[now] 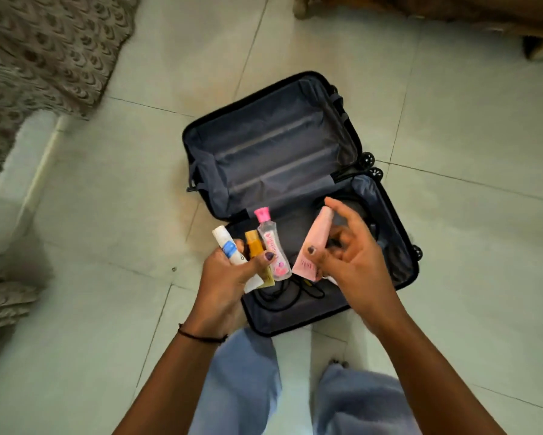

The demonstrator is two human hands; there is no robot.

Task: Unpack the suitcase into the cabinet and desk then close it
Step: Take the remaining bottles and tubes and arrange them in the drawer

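A pale green tiled floor (pixel 452 105) fills the room, and on it a dark hard-shell suitcase with grey fabric lining (pixel 270 146) is laid wide open. Above its near half, three small toiletries are gripped together in the left hand (pixel 229 274): a white plastic tube with a blue band (pixel 227 246), a small orange bottle (pixel 253 244) and a clear bottle with a pink cap (pixel 268 243). A soft pink tube (pixel 312 246) is pinched under the thumb of the right hand (pixel 355 259), whose other fingers are loosely spread. All four are judged light and smooth, likely to slip from a crowded fist. They are best held round the middle, with the tubes not squeezed hard. A black cable (pixel 276 298) is seen coiled in the near half. A patterned grey bedspread (pixel 44 48) lies to the left and wooden furniture (pixel 452 7) beyond. Neither cabinet nor desk can be identified.
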